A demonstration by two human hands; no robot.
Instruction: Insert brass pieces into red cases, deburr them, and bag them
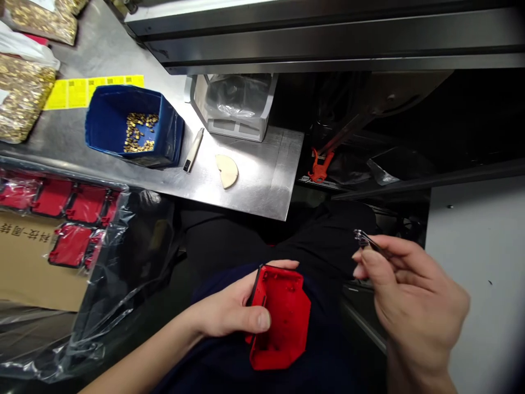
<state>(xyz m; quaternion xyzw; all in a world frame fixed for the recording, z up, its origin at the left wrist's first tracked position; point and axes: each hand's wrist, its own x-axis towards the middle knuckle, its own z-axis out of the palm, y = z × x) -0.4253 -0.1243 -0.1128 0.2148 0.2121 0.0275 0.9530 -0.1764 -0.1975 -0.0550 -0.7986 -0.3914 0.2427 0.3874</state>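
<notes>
Closest, left hand (229, 312) grips a red, rigid, light-looking moulded plastic housing (283, 317) by its edge; right hand (410, 295) pinches thin metal tweezers (369, 241), tips pressed together.

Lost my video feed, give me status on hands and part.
Left hand grips red plastic housing over lap. Right hand pinches metal tweezers, clear of housing. Nothing between them.

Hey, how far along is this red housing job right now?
Done: hard to judge; no fitted parts are clearly visible in the red housing. In hand: the left hand grips that housing over the lap, while the right hand pinches tweezers beside it, apart from it. Left: brass parts remain in the blue bin, and more red housings sit bagged in the box.
</notes>
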